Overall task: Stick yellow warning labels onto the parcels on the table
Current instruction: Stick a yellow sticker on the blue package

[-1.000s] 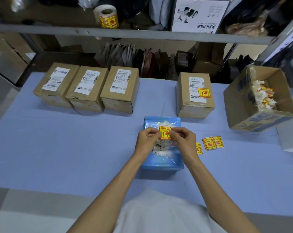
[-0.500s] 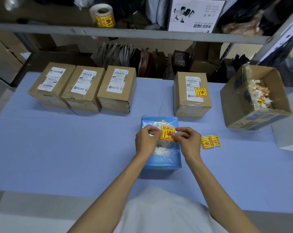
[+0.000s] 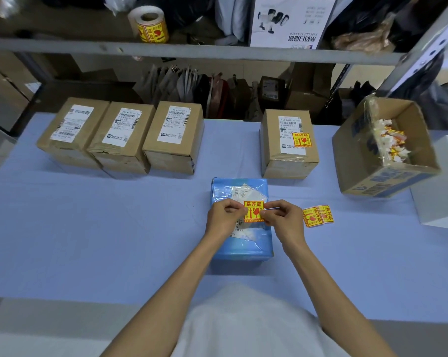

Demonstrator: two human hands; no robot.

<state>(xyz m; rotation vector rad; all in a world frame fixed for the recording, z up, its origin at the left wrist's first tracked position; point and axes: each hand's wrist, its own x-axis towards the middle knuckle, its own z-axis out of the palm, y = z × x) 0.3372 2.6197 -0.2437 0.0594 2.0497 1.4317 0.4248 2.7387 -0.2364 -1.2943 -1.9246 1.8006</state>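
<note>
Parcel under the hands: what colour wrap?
Light blue plastic wrap on the parcel, with a white shipping slip; head view, the only one.

Single view, head-worn wide-angle camera. It is positioned above the person's torso at the near edge of the desk (image 3: pixel 89 228) and faces forward and steeply downward. The forearms enter from the bottom border. The left hand (image 3: pixel 224 219) and right hand (image 3: pixel 284 221) sit near frame centre, close to the lens. The desk's far edge crosses the upper third, with a shelf (image 3: pixel 217 51) beyond it. The desk's right end seems to run out of frame.
</note>
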